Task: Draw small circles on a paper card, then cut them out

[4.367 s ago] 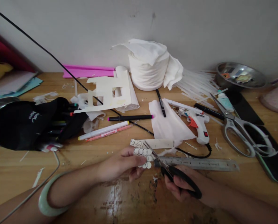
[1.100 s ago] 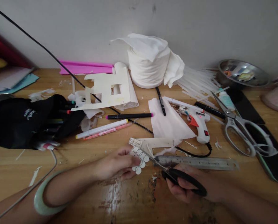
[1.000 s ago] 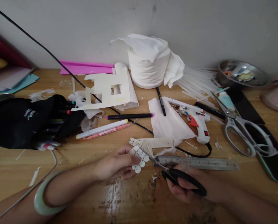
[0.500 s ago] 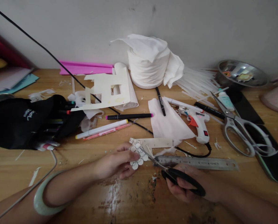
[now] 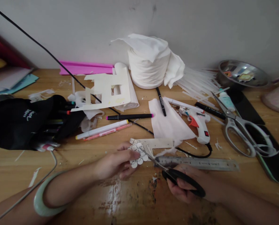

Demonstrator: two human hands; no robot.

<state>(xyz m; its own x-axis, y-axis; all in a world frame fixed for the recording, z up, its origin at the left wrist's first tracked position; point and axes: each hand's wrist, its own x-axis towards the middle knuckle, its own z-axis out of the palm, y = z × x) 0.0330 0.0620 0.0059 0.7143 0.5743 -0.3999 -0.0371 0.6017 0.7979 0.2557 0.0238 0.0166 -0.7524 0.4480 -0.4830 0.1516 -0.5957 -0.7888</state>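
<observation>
Between thumb and fingers, my left hand (image 5: 119, 161) pinches a small piece of white paper (image 5: 136, 161) drawn with several outlined circles; its lower edge is cut in scallops. My right hand (image 5: 185, 182) is wrapped round the black handles of a pair of scissors (image 5: 159, 164). The scissor blades point up and left, their tips at the right edge of the paper. A steel ruler (image 5: 200, 163) lies just behind my right hand. Beyond the paper is a cream paper strip (image 5: 160, 143).
A hot glue gun (image 5: 199, 123) with a black cord and large silver scissors (image 5: 242, 131) lie at right. Markers (image 5: 102, 129) and a black pen case (image 5: 24, 125) are at left. At the back stand a white tissue roll (image 5: 150, 62) and a metal bowl (image 5: 245, 73).
The circle-patterned paper has turned slightly in my left hand, its lower edge shifting a little up and left. My right hand and the scissors stay nearly in place.
</observation>
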